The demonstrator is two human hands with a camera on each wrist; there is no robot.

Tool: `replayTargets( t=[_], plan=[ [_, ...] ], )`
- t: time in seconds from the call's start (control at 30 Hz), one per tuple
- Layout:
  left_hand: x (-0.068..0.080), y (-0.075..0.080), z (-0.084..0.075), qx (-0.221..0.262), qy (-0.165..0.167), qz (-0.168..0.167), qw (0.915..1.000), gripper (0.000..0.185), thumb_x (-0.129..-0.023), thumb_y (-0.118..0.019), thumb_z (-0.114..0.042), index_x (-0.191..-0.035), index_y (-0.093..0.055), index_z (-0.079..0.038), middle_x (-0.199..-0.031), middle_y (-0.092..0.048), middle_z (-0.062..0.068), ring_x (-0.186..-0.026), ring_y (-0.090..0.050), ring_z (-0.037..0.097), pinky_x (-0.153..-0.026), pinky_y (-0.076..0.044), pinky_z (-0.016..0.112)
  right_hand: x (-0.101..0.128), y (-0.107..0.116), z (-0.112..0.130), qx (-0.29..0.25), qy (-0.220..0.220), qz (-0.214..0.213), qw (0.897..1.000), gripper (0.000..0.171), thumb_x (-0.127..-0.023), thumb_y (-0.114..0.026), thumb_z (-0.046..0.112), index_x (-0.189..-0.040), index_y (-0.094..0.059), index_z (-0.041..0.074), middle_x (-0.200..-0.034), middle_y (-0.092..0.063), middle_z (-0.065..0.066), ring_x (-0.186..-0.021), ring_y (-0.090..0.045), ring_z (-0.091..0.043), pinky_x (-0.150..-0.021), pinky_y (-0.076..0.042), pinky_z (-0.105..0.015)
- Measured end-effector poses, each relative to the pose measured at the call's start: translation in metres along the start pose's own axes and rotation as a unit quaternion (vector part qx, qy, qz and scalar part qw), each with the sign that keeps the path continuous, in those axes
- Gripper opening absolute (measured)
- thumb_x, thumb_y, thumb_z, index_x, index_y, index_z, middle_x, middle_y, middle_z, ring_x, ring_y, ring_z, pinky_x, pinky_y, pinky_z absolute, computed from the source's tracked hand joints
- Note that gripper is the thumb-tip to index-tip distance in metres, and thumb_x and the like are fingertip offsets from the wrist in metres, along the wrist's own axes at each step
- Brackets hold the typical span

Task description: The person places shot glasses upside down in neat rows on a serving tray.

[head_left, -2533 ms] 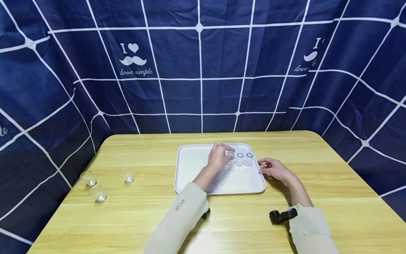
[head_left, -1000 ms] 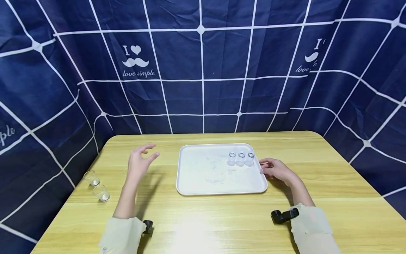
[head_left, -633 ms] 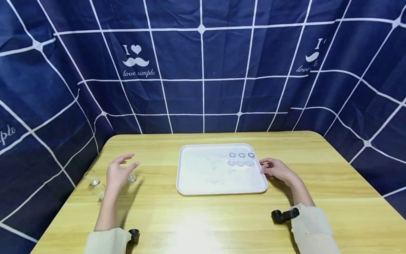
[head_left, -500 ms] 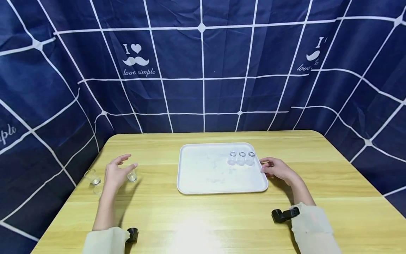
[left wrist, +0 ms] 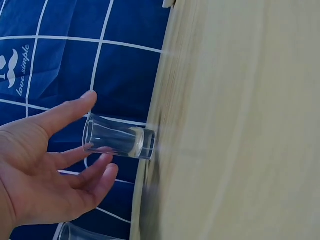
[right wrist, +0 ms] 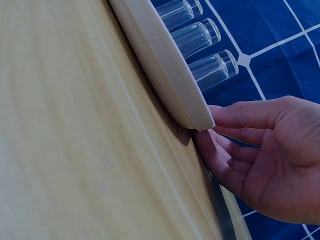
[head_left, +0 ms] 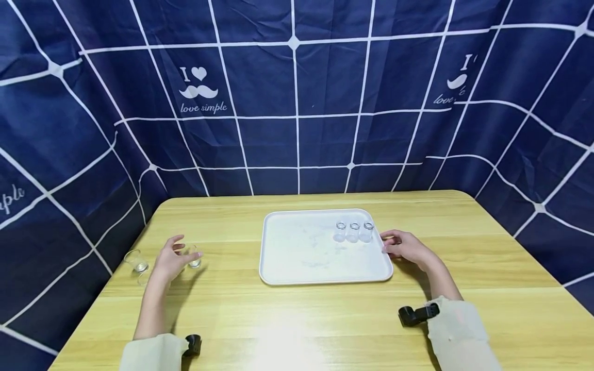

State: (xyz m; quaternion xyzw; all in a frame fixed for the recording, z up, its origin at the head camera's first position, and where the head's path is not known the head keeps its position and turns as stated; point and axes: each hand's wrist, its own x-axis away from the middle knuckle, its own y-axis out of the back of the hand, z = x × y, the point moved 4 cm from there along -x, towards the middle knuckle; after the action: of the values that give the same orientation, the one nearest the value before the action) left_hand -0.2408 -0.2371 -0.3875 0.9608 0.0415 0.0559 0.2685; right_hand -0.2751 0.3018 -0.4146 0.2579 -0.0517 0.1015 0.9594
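Note:
My left hand (head_left: 169, 264) is around a small shot glass (head_left: 195, 263) that stands upright at the table's left side. In the left wrist view, fingertips lie right at the shot glass's rim on one side, while the thumb (left wrist: 82, 104) is spread apart from it. My right hand (head_left: 408, 248) pinches the right edge of a white tray (head_left: 297, 257), thumb and fingers at its rim in the right wrist view. Three shot glasses (right wrist: 192, 40) stand upside down in a row on the tray, thick bases up, near its back right corner.
Another upright shot glass (head_left: 137, 262) stands farther left near the table edge. One more glass (head_left: 143, 279) is mostly hidden behind the left forearm. A wooden table (head_left: 334, 319) carries everything, with a blue checked curtain (head_left: 260, 144) behind and at both sides.
My left hand has let go of a glass on the tray, moved left across the table and lowered around the upright shot glass. The right hand has stayed at the tray's edge.

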Motion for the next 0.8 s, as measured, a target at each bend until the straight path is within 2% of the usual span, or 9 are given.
replayTargets(
  t=[0.2,0.23,0.27,0.3,0.47,0.5,0.67,0.8],
  plan=[
    [0.002,-0.003,0.008,0.041,0.037,0.027,0.9981,0.074,-0.084,-0.064,-0.012,-0.139,-0.019,0.009,-0.13,-0.031,0.033,-0.115,-0.036,0.042,-0.093,-0.034,0.047,0.0,0.001,-0.001,-0.003,0.003,-0.001,1.0,0.043,-0.086,-0.057,0.002,-0.123,-0.043,-0.014,-0.092,-0.055,-0.012,-0.078,-0.055,-0.015,-0.067,-0.049,-0.026],
    [0.001,-0.004,0.011,0.042,0.039,0.028,0.998,0.073,-0.084,-0.065,-0.012,-0.138,-0.02,0.01,-0.129,-0.033,0.033,-0.114,-0.039,0.042,-0.091,-0.036,0.046,0.0,0.001,-0.001,-0.004,0.004,0.0,1.0,0.043,-0.086,-0.057,0.002,-0.123,-0.043,-0.014,-0.092,-0.055,-0.012,-0.079,-0.055,-0.015,-0.067,-0.049,-0.026],
    [-0.006,-0.004,0.022,0.043,0.033,0.027,0.9982,0.077,-0.082,-0.068,-0.018,-0.137,-0.022,0.01,-0.124,-0.039,0.031,-0.108,-0.045,0.037,-0.088,-0.04,0.041,0.0,0.001,-0.001,-0.005,0.005,0.0,1.0,0.043,-0.086,-0.057,0.002,-0.123,-0.043,-0.014,-0.092,-0.055,-0.013,-0.079,-0.055,-0.015,-0.067,-0.049,-0.027],
    [-0.007,-0.005,0.024,0.039,0.03,0.027,0.9984,0.076,-0.082,-0.068,-0.017,-0.137,-0.023,0.011,-0.123,-0.04,0.031,-0.108,-0.046,0.037,-0.089,-0.04,0.04,0.0,0.001,-0.001,-0.006,0.006,-0.001,1.0,0.043,-0.086,-0.057,0.002,-0.123,-0.043,-0.015,-0.092,-0.056,-0.013,-0.079,-0.055,-0.015,-0.068,-0.049,-0.027],
    [-0.005,-0.009,0.022,-0.034,0.005,0.022,0.9992,0.07,-0.08,-0.07,-0.018,-0.131,-0.033,0.013,-0.111,-0.048,0.029,-0.1,-0.049,0.037,-0.085,-0.042,0.043,0.001,0.0,-0.001,-0.011,0.01,0.0,1.0,0.042,-0.086,-0.057,0.0,-0.123,-0.042,-0.015,-0.092,-0.055,-0.013,-0.079,-0.056,-0.015,-0.069,-0.05,-0.027],
    [0.003,-0.01,0.012,-0.051,0.008,0.021,0.9985,0.064,-0.081,-0.067,-0.011,-0.13,-0.034,0.013,-0.113,-0.046,0.031,-0.102,-0.046,0.041,-0.084,-0.04,0.047,0.001,0.0,-0.001,-0.011,0.01,-0.001,1.0,0.042,-0.086,-0.057,0.0,-0.123,-0.042,-0.015,-0.092,-0.056,-0.013,-0.078,-0.056,-0.015,-0.068,-0.05,-0.027],
    [0.0,-0.015,0.014,-0.076,0.008,0.0,0.9971,0.056,-0.078,-0.069,-0.008,-0.124,-0.043,0.01,-0.093,-0.05,0.019,-0.084,-0.048,0.032,-0.069,-0.04,0.037,0.001,0.0,0.0,-0.006,0.01,-0.003,1.0,0.042,-0.086,-0.057,0.001,-0.122,-0.043,-0.015,-0.091,-0.056,-0.012,-0.079,-0.055,-0.015,-0.068,-0.05,-0.026],
    [-0.003,-0.018,0.015,-0.093,-0.013,-0.033,0.9951,0.049,-0.074,-0.071,-0.004,-0.116,-0.05,0.013,-0.085,-0.055,0.017,-0.081,-0.051,0.031,-0.07,-0.04,0.037,0.0,0.0,-0.001,-0.003,0.009,-0.004,1.0,0.042,-0.086,-0.057,0.001,-0.122,-0.044,-0.014,-0.092,-0.056,-0.012,-0.079,-0.055,-0.015,-0.068,-0.049,-0.026]
  ],
)
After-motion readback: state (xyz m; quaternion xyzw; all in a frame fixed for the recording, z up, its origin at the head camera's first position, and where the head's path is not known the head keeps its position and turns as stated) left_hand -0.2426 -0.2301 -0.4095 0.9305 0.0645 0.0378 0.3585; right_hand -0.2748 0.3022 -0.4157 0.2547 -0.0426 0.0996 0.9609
